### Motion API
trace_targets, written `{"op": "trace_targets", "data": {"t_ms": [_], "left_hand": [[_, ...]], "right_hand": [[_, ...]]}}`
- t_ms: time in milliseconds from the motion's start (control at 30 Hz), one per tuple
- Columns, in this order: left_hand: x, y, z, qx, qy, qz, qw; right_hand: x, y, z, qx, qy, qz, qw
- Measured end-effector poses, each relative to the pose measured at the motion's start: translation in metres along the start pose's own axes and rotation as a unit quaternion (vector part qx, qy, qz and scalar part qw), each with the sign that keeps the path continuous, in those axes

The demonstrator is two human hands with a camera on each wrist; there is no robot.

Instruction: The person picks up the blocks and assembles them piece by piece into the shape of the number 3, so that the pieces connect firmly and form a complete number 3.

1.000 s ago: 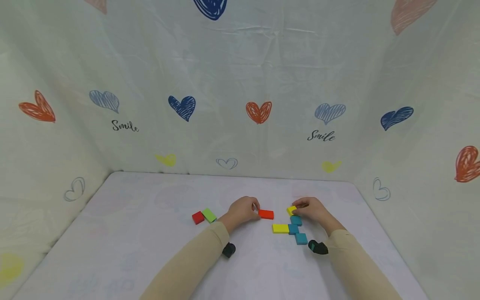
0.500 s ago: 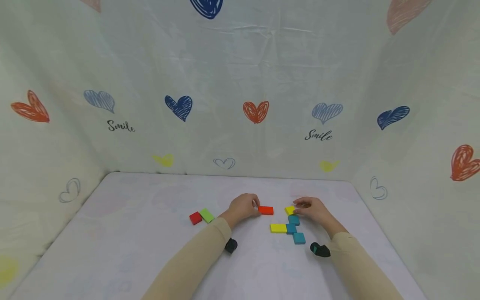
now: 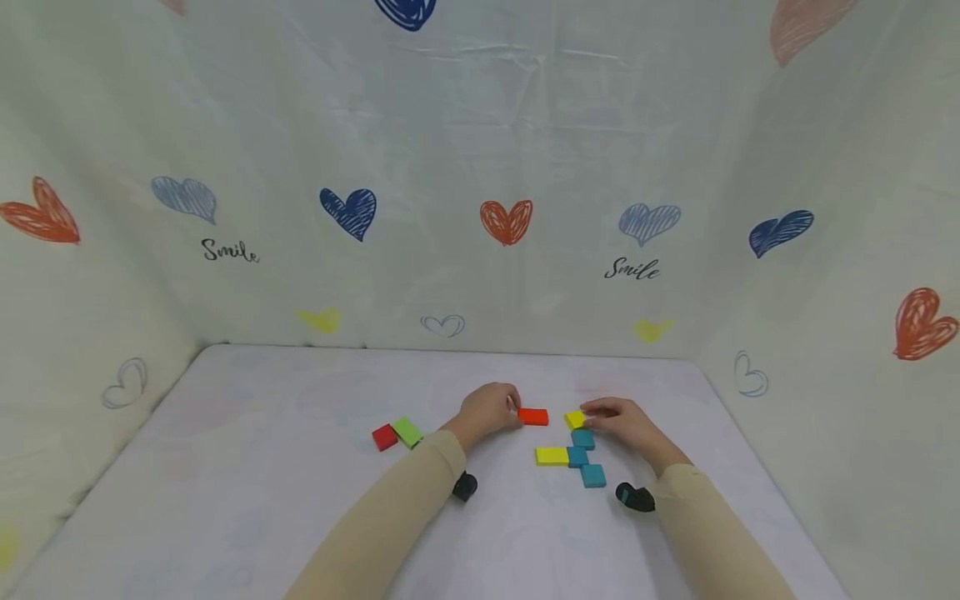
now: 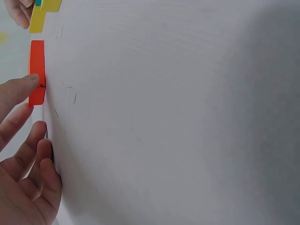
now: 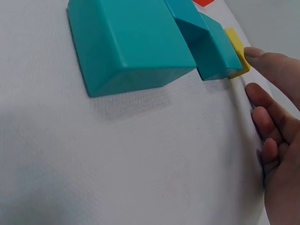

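Note:
A red-orange block (image 3: 533,417) lies flat at the table's middle, pinched at its left end by my left hand (image 3: 489,410). In the left wrist view the thumb presses on the red-orange block (image 4: 37,61), with a finger behind. My right hand (image 3: 628,427) holds a small yellow block (image 3: 575,419) by its right side, thumb and finger on it. This block touches a teal block (image 3: 582,439), from which two more teal blocks (image 3: 577,456) (image 3: 593,476) step down towards the front. A longer yellow block (image 3: 552,456) joins the middle teal one from the left.
Left of my left forearm, a dark red block (image 3: 385,437) and a green block (image 3: 407,432) lie touching. Black wrist devices (image 3: 465,487) (image 3: 635,497) sit beside both cuffs. Behind the white table (image 3: 262,467) hangs a cloth printed with hearts.
The red-orange block and my left hand have moved slightly back and right, narrowing the gap to the small yellow block. My right hand stays at the yellow block. The head view has shifted a little.

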State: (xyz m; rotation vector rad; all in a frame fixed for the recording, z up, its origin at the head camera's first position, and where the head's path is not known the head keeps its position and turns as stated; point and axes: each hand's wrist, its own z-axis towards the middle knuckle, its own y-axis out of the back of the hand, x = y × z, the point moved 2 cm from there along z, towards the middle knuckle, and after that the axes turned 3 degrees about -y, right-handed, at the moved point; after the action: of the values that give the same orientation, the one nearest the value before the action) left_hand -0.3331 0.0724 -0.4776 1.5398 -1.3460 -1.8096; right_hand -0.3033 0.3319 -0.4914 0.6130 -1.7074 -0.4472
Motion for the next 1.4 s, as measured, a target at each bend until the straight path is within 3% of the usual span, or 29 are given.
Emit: {"op": "trace_targets", "data": {"t_ms": [300, 767, 1067, 1400], "left_hand": [[-0.009, -0.005, 0.005, -0.007, 0.008, -0.001, 0.9999], [-0.025, -0.01, 0.011, 0.008, 0.002, 0.014, 0.9999], [-0.025, -0.005, 0.014, -0.019, 0.006, 0.002, 0.9998], [-0.024, -0.003, 0.012, 0.005, 0.02, 0.031, 0.9993]], "right_hand": [[-0.007, -0.002, -0.002, -0.003, 0.0, 0.01, 0.9999], [-0.009, -0.002, -0.01, -0.017, 0.003, 0.008, 0.9998], [-0.009, -0.003, -0.008, -0.018, 0.011, 0.016, 0.9996], [-0.007, -0.007, -0.002, -0.016, 0.008, 0.015, 0.9997]]}}
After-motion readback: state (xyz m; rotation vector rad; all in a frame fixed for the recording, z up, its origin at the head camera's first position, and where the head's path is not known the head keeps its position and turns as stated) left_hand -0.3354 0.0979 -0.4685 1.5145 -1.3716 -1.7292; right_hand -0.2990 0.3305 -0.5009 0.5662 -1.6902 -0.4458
